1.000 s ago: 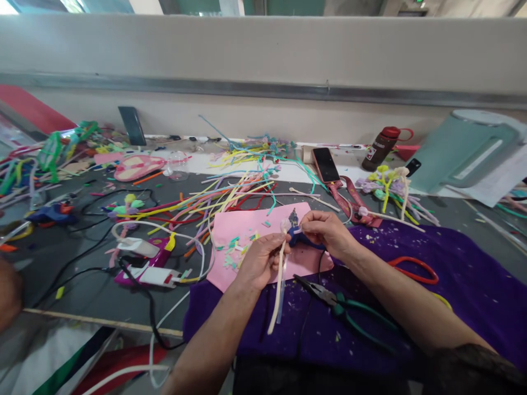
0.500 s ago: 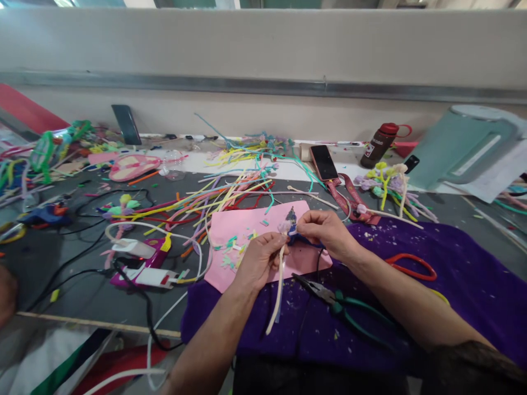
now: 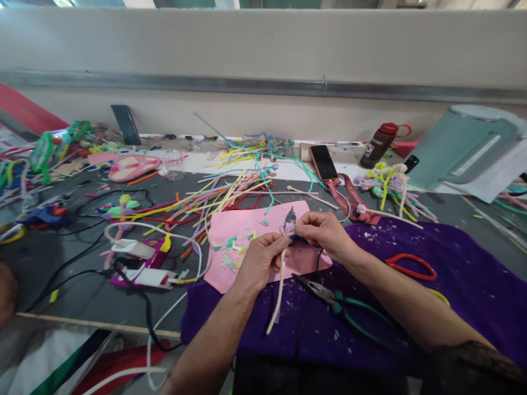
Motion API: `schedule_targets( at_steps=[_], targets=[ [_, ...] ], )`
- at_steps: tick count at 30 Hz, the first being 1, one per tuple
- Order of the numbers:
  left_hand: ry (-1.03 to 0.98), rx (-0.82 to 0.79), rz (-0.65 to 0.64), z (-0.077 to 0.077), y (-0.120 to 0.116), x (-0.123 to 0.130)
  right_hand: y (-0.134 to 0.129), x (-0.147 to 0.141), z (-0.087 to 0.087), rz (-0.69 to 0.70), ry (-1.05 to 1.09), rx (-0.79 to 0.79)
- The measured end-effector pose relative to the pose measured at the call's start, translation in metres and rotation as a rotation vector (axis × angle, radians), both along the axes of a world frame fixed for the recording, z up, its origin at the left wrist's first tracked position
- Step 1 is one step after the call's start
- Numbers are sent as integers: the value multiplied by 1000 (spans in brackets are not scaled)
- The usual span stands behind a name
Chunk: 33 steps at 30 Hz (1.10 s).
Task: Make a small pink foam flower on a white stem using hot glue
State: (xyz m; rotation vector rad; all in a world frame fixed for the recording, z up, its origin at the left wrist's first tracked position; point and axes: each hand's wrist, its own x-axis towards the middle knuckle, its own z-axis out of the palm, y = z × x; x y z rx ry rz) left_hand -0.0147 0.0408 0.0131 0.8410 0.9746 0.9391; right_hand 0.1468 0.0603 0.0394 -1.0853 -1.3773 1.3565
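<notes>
My left hand (image 3: 263, 258) is closed on a cream pipe-cleaner stem (image 3: 279, 299), which hangs down below the fingers. At its top is a small lilac pipe-cleaner flower (image 3: 287, 230). My right hand (image 3: 319, 230) pinches the flower's right side, its fingertips close to the left thumb. Just behind the flower shows a dark, pointed thing (image 3: 290, 215) whose kind I cannot make out. Under both hands lies a pink sheet (image 3: 226, 222) with small green and yellow clippings on it. Green-handled needle-nose pliers (image 3: 329, 296) lie below the right wrist.
A purple cloth (image 3: 411, 236) covers the near table, with a red handle loop (image 3: 411, 266) on it. Loose pipe cleaners (image 3: 230, 192) spread behind. To the left is a magenta power strip (image 3: 156, 255) with cords. Phone (image 3: 324, 162), bottle (image 3: 379, 145) and kettle (image 3: 457, 148) stand at the back.
The lilac flower and the dark point behind it show more clearly between the hands. My right fingers have shifted slightly; the left hand has barely moved.
</notes>
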Motion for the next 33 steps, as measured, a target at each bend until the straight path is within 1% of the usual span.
schedule_targets(
  at_steps=[10,18,24,33],
  targets=[
    [39,40,24,2,-1,0,-3,-4,-2,-82,-127,121],
    [103,70,54,5,-1,0,-3,-4,-5,-94,-166,150],
    [143,107,62,4,-1,0,-3,-5,-7,-113,-234,176],
    [170,140,60,3,-2,0,-4,-6,-9,-138,-281,209]
  ],
)
